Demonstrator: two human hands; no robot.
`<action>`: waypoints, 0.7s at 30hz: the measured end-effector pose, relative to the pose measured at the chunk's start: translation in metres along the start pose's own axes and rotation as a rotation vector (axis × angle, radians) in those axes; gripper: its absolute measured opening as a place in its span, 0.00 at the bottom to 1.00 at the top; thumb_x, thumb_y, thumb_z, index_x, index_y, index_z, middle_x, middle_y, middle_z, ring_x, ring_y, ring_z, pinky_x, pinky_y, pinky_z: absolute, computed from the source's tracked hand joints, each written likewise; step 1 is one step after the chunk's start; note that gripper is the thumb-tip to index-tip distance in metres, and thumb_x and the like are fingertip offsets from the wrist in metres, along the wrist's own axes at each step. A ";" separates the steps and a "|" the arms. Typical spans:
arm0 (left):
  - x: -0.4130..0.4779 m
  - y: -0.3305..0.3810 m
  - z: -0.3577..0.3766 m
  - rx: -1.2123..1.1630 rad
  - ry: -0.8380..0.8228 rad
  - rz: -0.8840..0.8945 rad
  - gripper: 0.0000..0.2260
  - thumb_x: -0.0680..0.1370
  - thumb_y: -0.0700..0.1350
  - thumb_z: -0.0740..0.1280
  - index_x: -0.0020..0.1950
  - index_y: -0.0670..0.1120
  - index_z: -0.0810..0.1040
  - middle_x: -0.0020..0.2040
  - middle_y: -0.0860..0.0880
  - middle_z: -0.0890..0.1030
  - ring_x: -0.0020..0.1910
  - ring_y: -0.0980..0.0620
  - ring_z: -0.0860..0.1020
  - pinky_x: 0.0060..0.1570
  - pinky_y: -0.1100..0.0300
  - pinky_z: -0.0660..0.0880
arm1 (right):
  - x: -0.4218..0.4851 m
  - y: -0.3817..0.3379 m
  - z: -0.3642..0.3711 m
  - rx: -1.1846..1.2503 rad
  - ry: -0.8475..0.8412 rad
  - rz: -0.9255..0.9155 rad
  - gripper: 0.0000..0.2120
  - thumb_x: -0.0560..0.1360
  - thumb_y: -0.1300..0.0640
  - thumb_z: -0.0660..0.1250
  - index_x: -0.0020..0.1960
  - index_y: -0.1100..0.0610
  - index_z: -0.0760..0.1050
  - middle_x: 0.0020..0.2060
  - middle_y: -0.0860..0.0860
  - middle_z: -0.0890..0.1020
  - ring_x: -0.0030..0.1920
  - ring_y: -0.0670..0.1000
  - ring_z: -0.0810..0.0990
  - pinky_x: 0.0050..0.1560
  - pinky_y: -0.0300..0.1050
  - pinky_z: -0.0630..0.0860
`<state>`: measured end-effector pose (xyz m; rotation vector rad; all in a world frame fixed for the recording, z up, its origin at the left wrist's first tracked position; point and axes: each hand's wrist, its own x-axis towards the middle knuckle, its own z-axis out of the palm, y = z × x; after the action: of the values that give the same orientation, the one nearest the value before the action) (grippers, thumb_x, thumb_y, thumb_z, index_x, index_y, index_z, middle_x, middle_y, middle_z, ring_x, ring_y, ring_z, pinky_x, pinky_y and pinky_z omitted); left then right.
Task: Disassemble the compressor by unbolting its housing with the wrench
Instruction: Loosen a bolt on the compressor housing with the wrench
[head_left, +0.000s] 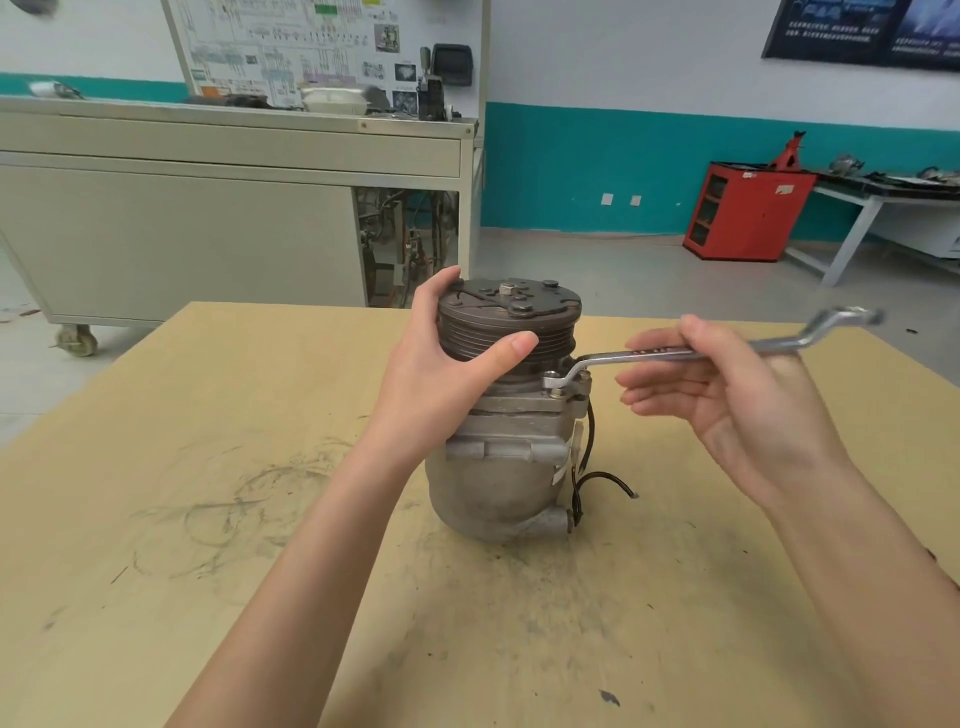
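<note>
**Hold it steady, turn the bolt**

Your L hand (452, 358) has its fingers (511, 345) wrapped round the pulley (511, 312) on top of the compressor (498, 483). The compressor stands upright near the middle of the worktop (208, 519). Your R hand (727, 400) pinches the wrench (602, 358) w/ thumb and first finger; the other fingers are loose and straight. The ring end looks to sit over a bolt (551, 375) on the housing rim.

Grip the handle w/ the whole hand, keep the ring flat on the bolt, and press down w/ the L so nothing tips. There's lots of open worktop to the R for the swing. Watch the black wires (597, 475) just below.
</note>
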<state>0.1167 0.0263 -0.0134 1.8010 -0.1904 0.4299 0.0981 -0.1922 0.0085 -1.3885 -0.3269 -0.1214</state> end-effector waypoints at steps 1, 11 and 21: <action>0.000 0.000 0.000 0.001 0.000 0.000 0.35 0.70 0.56 0.75 0.73 0.58 0.62 0.62 0.61 0.74 0.59 0.67 0.74 0.56 0.71 0.71 | -0.011 0.000 0.003 -0.046 0.019 -0.050 0.18 0.79 0.57 0.57 0.41 0.59 0.84 0.34 0.60 0.84 0.35 0.58 0.84 0.34 0.41 0.80; -0.001 0.001 0.001 -0.007 -0.001 0.004 0.37 0.67 0.59 0.74 0.73 0.58 0.63 0.63 0.60 0.74 0.60 0.65 0.75 0.62 0.62 0.72 | -0.030 0.002 0.006 -0.114 0.023 -0.129 0.14 0.74 0.62 0.59 0.41 0.56 0.84 0.38 0.60 0.85 0.39 0.60 0.85 0.39 0.44 0.81; -0.001 0.001 0.001 -0.005 -0.011 -0.007 0.36 0.70 0.55 0.75 0.74 0.57 0.62 0.64 0.59 0.74 0.59 0.64 0.75 0.59 0.65 0.72 | 0.029 0.006 -0.010 0.257 -0.068 0.280 0.21 0.76 0.58 0.56 0.33 0.59 0.84 0.27 0.53 0.82 0.26 0.47 0.80 0.26 0.33 0.76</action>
<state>0.1160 0.0254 -0.0131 1.7994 -0.1927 0.4138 0.1292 -0.1976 0.0099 -1.1712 -0.1935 0.1937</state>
